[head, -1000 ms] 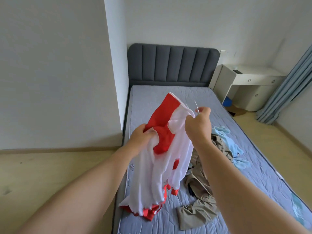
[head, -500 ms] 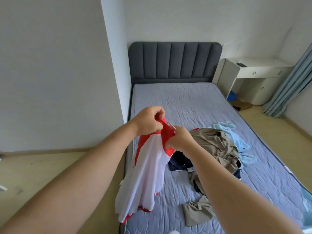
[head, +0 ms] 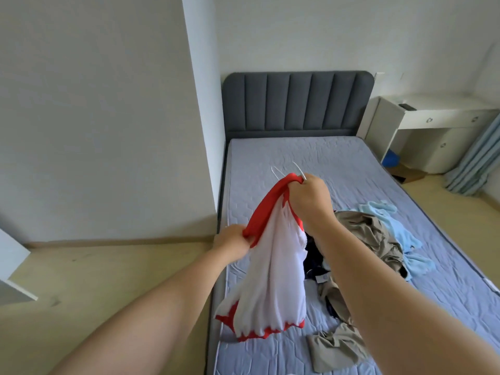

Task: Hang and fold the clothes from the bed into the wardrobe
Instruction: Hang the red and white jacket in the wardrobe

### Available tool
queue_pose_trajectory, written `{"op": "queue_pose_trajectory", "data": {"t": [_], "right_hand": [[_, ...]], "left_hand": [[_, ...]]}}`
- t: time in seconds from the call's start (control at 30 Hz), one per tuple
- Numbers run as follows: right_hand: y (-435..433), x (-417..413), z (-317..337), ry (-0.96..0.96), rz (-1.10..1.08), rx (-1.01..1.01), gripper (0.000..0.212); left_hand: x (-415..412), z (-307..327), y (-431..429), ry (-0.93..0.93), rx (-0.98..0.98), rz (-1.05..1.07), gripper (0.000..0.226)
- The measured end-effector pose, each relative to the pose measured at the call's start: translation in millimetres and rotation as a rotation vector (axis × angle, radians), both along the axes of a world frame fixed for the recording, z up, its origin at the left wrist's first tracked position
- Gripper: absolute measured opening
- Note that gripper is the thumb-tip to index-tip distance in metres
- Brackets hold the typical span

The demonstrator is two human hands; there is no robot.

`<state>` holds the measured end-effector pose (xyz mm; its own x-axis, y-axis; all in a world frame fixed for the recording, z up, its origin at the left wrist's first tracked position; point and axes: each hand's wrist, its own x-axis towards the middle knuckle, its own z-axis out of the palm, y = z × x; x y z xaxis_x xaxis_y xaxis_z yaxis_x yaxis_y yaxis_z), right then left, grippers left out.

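A white garment with red trim [head: 273, 269] hangs in the air over the bed's left edge. My left hand [head: 234, 243] grips its red band low on the left. My right hand [head: 309, 197] grips the top of the red band together with a white wire hanger [head: 286, 170], whose loops stick up above my fist. On the mattress [head: 311, 163] lies a heap of clothes: a khaki garment [head: 370, 239], a light blue one [head: 400, 234] and a dark navy piece [head: 313, 262]. No wardrobe is plainly in view.
A grey padded headboard [head: 296, 101] stands at the far end of the bed. At the right are a white desk [head: 433, 123] and blue curtains [head: 476, 163]. A white wall corner [head: 203, 117] juts out left of the bed. A white panel [head: 10, 269] shows at the left edge.
My right hand has risen with the top of the red band and the hanger. My left hand has dropped lower and to the left, stretching the band. The view turned slightly left.
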<state>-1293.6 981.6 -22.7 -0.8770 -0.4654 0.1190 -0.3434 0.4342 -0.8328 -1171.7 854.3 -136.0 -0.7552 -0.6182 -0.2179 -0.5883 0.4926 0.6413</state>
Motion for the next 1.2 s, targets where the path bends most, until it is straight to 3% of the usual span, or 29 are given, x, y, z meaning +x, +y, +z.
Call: {"op": "queue_pose_trajectory", "data": {"t": [0.07, 0.2, 0.37, 0.5, 0.6, 0.77, 0.87, 0.97, 1.1, 1.17, 1.2], "right_hand": [[5.8, -5.1, 2.2, 0.006, -0.017, 0.006, 0.022], [16.6, -11.5, -2.3, -0.048, -0.055, -0.026, 0.021], [29.5, -19.3, -1.8, -0.04, -0.107, -0.057, 0.028], [40.2, -31.3, 1.2, -0.038, -0.16, -0.062, 0.026], [45.5, -36.2, -1.4, -0.039, -0.2, -0.075, 0.027], [59.3, -45.7, -12.7, -0.044, -0.26, -0.049, 0.026], [65.7, -50.2, -21.1, -0.068, -0.294, -0.043, 0.023], [68.7, -52.6, -27.8, -0.098, -0.306, -0.016, 0.021], [72.7, -55.1, -38.3, -0.143, -0.307, 0.034, 0.018], [75.6, -56.1, -43.9, -0.15, -0.308, 0.079, 0.019], [76.5, -55.1, -46.5, -0.15, -0.3, 0.111, 0.02]], "left_hand": [[1.6, -8.4, -2.7, 0.043, 0.078, 0.023, 0.023], [4.4, -14.6, -7.5, 0.249, 0.421, 0.183, 0.029], [9.3, -24.6, -7.5, 0.202, 0.354, -0.047, 0.045], [3.3, -34.6, 3.2, 0.004, 0.202, -0.265, 0.022], [3.3, -45.1, 4.3, 0.038, 0.298, -0.087, 0.022], [10.1, -50.0, -7.8, 0.256, 0.874, 0.433, 0.036], [8.6, -42.9, -17.6, 0.401, 1.053, 0.576, 0.031], [2.4, -34.8, -21.5, 0.425, 1.0, 0.529, 0.03], [-4.3, 2.3, -24.0, 0.429, 0.964, 0.275, 0.035], [-9.7, 19.4, -24.8, 0.348, 0.769, 0.199, 0.051], [-13.6, 27.1, -24.2, 0.32, 0.619, 0.184, 0.048]]}}
